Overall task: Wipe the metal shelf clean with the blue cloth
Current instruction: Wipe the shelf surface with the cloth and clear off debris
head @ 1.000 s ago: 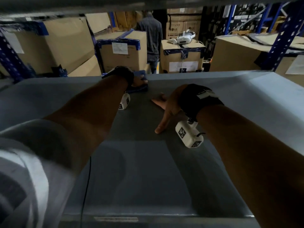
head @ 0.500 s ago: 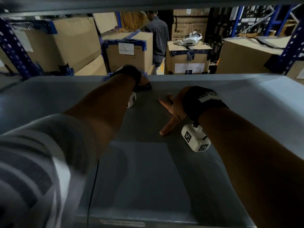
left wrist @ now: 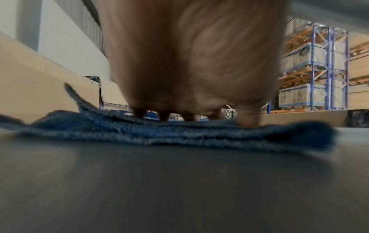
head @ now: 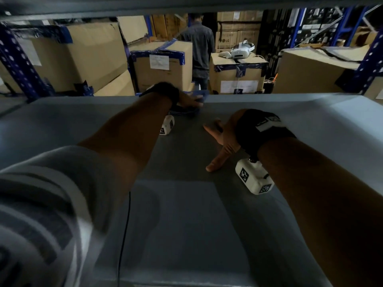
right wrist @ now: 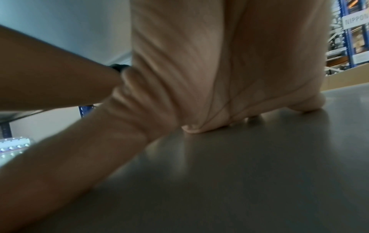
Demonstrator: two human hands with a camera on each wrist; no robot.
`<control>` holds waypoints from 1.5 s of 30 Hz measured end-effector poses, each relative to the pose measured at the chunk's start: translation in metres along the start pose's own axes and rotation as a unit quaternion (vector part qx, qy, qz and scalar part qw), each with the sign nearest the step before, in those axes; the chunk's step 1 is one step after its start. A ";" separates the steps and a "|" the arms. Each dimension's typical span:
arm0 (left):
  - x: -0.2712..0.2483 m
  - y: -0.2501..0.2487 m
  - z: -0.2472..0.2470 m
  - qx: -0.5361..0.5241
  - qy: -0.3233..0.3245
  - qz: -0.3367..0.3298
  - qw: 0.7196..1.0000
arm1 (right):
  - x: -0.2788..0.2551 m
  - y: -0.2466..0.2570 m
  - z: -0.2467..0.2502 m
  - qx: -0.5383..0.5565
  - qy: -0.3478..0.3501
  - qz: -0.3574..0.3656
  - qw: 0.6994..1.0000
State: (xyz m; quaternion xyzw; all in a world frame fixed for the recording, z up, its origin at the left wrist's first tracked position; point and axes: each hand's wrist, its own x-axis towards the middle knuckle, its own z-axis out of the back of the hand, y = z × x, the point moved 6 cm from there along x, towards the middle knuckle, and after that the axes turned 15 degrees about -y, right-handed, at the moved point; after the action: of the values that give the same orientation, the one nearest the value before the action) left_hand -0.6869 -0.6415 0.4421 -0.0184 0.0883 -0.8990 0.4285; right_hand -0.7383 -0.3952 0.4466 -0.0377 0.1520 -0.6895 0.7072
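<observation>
The grey metal shelf (head: 186,214) fills the head view from front to back. At its far edge my left hand (head: 189,100) lies flat on the folded blue cloth (head: 199,96) and presses it down. In the left wrist view the cloth (left wrist: 179,134) is bunched in layers under my straight fingers (left wrist: 247,119), resting on the shelf (left wrist: 179,189). My right hand (head: 219,141) is spread flat on the bare shelf a little nearer and to the right, holding nothing. The right wrist view has its palm (right wrist: 219,78) bearing on the shelf (right wrist: 259,173) with thumb stretched out.
Cardboard boxes (head: 163,65) with blue tape stand behind the shelf. A person (head: 199,46) in dark clothes stands among them. A white headset (head: 241,50) lies on one box. Blue rack uprights (head: 18,63) flank both sides. Another shelf deck (head: 186,5) hangs low overhead.
My left hand has slid the cloth slightly right along the shelf's far edge. My right hand has stayed planted on the shelf. The head view has shifted a little.
</observation>
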 end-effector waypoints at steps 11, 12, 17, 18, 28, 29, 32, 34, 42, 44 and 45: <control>-0.015 0.006 0.008 0.019 -0.023 -0.026 0.999 | 0.004 0.003 -0.002 -0.038 0.007 0.006 0.999; -0.011 0.012 0.010 0.034 -0.037 -0.020 0.999 | 0.005 0.004 -0.002 -0.036 0.017 0.005 0.999; -0.020 -0.006 0.004 0.001 -0.033 -0.034 0.999 | 0.010 0.001 -0.006 -0.021 0.001 -0.003 1.000; -0.030 -0.007 0.003 0.016 -0.026 -0.030 0.999 | 0.010 0.000 -0.007 -0.024 -0.007 -0.006 1.000; -0.059 0.020 -0.002 -0.024 -0.044 -0.038 0.998 | 0.004 0.003 -0.006 -0.008 0.005 -0.024 1.000; -0.055 0.027 -0.001 -0.041 -0.068 -0.044 0.996 | 0.002 0.004 -0.007 0.010 0.016 -0.029 0.999; -0.075 0.023 -0.005 -0.060 -0.057 -0.049 0.995 | 0.000 0.007 -0.007 0.025 0.027 -0.036 0.999; -0.105 0.004 -0.009 0.004 -0.043 -0.014 0.999 | 0.001 0.008 -0.004 0.007 0.017 -0.026 1.000; -0.126 0.000 0.006 0.060 -0.081 -0.026 0.995 | -0.021 0.011 0.005 0.018 -0.015 -0.036 0.999; -0.147 -0.018 -0.002 0.066 -0.062 -0.098 0.991 | -0.025 0.016 0.008 0.019 -0.008 -0.036 0.999; -0.153 -0.021 -0.006 0.065 -0.049 -0.124 0.989 | -0.026 0.019 0.010 0.022 -0.011 -0.034 0.999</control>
State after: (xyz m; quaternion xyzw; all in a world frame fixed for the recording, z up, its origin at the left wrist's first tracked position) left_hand -0.6073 -0.5091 0.4464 -0.0454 0.0054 -0.9472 0.3174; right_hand -0.7175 -0.3703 0.4554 -0.0346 0.1274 -0.7156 0.6859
